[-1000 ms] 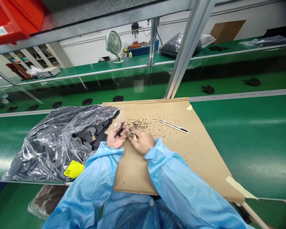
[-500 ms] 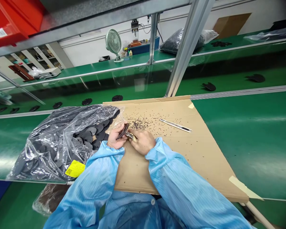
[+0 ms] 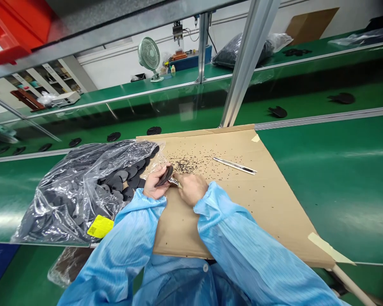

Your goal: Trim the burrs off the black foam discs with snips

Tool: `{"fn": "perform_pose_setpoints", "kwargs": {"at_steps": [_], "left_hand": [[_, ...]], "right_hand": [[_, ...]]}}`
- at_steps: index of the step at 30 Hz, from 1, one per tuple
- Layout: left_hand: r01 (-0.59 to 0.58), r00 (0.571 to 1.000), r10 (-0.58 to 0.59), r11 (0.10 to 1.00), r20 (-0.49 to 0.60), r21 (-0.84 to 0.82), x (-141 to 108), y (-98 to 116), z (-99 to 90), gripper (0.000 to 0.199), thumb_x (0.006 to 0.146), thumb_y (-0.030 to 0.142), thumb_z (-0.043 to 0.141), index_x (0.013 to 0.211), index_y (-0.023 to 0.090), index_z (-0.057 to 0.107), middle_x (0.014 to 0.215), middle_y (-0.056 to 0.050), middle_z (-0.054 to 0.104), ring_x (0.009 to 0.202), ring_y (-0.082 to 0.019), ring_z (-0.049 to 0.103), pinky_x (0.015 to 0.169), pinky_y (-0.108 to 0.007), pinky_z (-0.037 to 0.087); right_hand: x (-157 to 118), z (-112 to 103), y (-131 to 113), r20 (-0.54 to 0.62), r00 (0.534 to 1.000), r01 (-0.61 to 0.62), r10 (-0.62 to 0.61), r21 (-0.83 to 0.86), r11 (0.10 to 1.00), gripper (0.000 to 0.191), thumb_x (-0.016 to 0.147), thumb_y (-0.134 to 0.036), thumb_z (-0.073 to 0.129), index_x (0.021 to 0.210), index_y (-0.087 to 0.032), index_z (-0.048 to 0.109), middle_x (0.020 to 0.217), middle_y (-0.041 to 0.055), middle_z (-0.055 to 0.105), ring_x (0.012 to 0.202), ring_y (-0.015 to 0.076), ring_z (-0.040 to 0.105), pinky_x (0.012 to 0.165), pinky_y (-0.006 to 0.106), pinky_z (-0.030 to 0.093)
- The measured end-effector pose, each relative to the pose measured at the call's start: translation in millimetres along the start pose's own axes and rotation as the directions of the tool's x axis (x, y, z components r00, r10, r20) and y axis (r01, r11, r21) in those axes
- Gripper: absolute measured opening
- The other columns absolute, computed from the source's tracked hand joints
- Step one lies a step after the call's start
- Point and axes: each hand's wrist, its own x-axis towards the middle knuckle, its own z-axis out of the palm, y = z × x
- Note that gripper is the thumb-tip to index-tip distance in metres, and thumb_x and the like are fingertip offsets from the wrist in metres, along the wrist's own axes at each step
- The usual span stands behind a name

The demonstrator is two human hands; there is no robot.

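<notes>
My left hand (image 3: pixel 154 183) grips a black round disc (image 3: pixel 165 175), held tilted over the brown cardboard sheet (image 3: pixel 236 195). Just to its right, my right hand (image 3: pixel 191 187) is closed on a small silver metal tool (image 3: pixel 173 181), whose tip is against or very near the disc's edge. Many tiny black scraps (image 3: pixel 187 165) lie scattered beyond both hands. Farther right on the cardboard rests a silver cutter knife (image 3: pixel 234 165). On the left, a clear plastic bag (image 3: pixel 67 191) spills black discs (image 3: pixel 115 183) towards my left hand.
Black pieces (image 3: pixel 114 136) sit spaced along the green strip behind the cardboard. A metal post (image 3: pixel 242 68) rises at the cardboard's far edge. A red bin (image 3: pixel 15 29) is at upper left, and a green fan (image 3: pixel 149 54) stands on the far bench.
The disc in my left hand has turned slightly and shows more of its face. My right hand's fingers have shifted a little on the tool. The view has moved slightly.
</notes>
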Motion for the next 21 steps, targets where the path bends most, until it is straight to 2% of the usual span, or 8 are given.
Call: {"fn": "perform_pose_setpoints", "kwargs": {"at_steps": [3, 6, 9, 12, 14, 16, 18, 21], "left_hand": [[0.023, 0.999, -0.021, 0.998, 0.024, -0.061, -1.6, 2.1, 0.5, 0.009, 0.084, 0.014, 0.054, 0.09, 0.013, 0.06, 0.062, 0.002, 0.047, 0.041, -0.003, 0.036, 0.033, -0.013, 0.024], [0.022, 0.999, -0.016, 0.983, 0.036, -0.185, -3.3, 5.4, 0.5, 0.018, 0.089, 0.013, 0.043, 0.092, 0.013, 0.061, 0.069, -0.001, 0.049, 0.046, -0.003, 0.04, 0.036, -0.01, 0.03], [0.033, 0.999, -0.04, 0.963, -0.023, -0.266, -3.2, 7.8, 3.1, 0.024, 0.092, 0.013, 0.037, 0.093, 0.012, 0.061, 0.07, -0.002, 0.051, 0.05, -0.003, 0.045, 0.039, -0.009, 0.036], [-0.021, 0.99, -0.017, 0.964, -0.141, -0.264, -1.1, 7.6, 7.8, 0.024, 0.093, 0.012, 0.037, 0.095, 0.012, 0.061, 0.072, -0.004, 0.057, 0.057, -0.005, 0.054, 0.048, -0.011, 0.045], [-0.093, 0.978, 0.041, 0.964, -0.203, -0.25, 0.7, 6.2, 9.9, 0.022, 0.092, 0.01, 0.04, 0.095, 0.013, 0.062, 0.076, -0.004, 0.062, 0.068, -0.009, 0.062, 0.059, -0.017, 0.052], [-0.111, 0.976, 0.058, 0.962, -0.212, -0.248, 2.3, 4.4, 10.0, 0.018, 0.091, 0.012, 0.045, 0.093, 0.014, 0.062, 0.077, -0.004, 0.065, 0.074, -0.012, 0.064, 0.065, -0.022, 0.054], [-0.084, 0.984, 0.039, 0.962, -0.177, -0.258, 3.4, 3.1, 8.5, 0.015, 0.091, 0.015, 0.047, 0.091, 0.015, 0.062, 0.074, -0.003, 0.065, 0.067, -0.012, 0.063, 0.058, -0.022, 0.052], [-0.082, 0.989, 0.041, 0.952, -0.141, -0.295, 4.1, 2.3, 6.5, 0.018, 0.093, 0.014, 0.044, 0.086, 0.015, 0.061, 0.065, 0.0, 0.061, 0.051, -0.006, 0.055, 0.045, -0.017, 0.043]], "right_hand": [[0.2, 3.7, 0.0, -0.046, 0.999, 0.005, -0.001, 0.085, 0.996, 0.031, 0.08, -0.017, 0.051, 0.108, -0.025, 0.063, 0.097, 0.0069, 0.07, 0.082, 0.0229, 0.065, 0.064, 0.029, 0.043], [0.4, 7.3, 1.0, -0.181, 0.983, 0.024, 0.035, 0.315, 0.949, 0.026, 0.081, -0.02, 0.051, 0.103, -0.027, 0.065, 0.097, 0.0022, 0.071, 0.084, 0.0193, 0.064, 0.068, 0.027, 0.044], [2.5, 9.0, 4.4, -0.276, 0.942, 0.007, 0.191, 0.586, 0.81, 0.025, 0.08, -0.024, 0.053, 0.102, -0.024, 0.066, 0.088, -0.0002, 0.07, 0.078, 0.0169, 0.063, 0.069, 0.025, 0.046], [6.6, 10.9, 9.5, -0.281, 0.9, -0.021, 0.333, 0.736, 0.676, 0.027, 0.077, -0.028, 0.058, 0.102, -0.02, 0.066, 0.078, -0.0001, 0.068, 0.071, 0.0165, 0.061, 0.068, 0.027, 0.047], [9.0, 12.6, 12.3, -0.284, 0.882, -0.023, 0.375, 0.77, 0.638, 0.027, 0.076, -0.029, 0.059, 0.1, -0.02, 0.066, 0.077, -0.0001, 0.068, 0.07, 0.0164, 0.06, 0.069, 0.028, 0.047], [10.0, 14.0, 13.2, -0.296, 0.88, -0.007, 0.371, 0.772, 0.635, 0.027, 0.075, -0.029, 0.059, 0.099, -0.019, 0.066, 0.079, 0.0004, 0.068, 0.071, 0.0164, 0.061, 0.07, 0.028, 0.047], [9.3, 14.3, 12.0, -0.303, 0.892, 0.01, 0.335, 0.754, 0.657, 0.025, 0.074, -0.027, 0.059, 0.096, -0.019, 0.065, 0.08, 0.0013, 0.068, 0.072, 0.0166, 0.061, 0.069, 0.027, 0.046], [6.8, 13.5, 7.7, -0.294, 0.918, 0.023, 0.268, 0.711, 0.702, 0.018, 0.075, -0.027, 0.058, 0.089, -0.018, 0.065, 0.078, 0.002, 0.067, 0.071, 0.0166, 0.06, 0.067, 0.026, 0.045]]}}
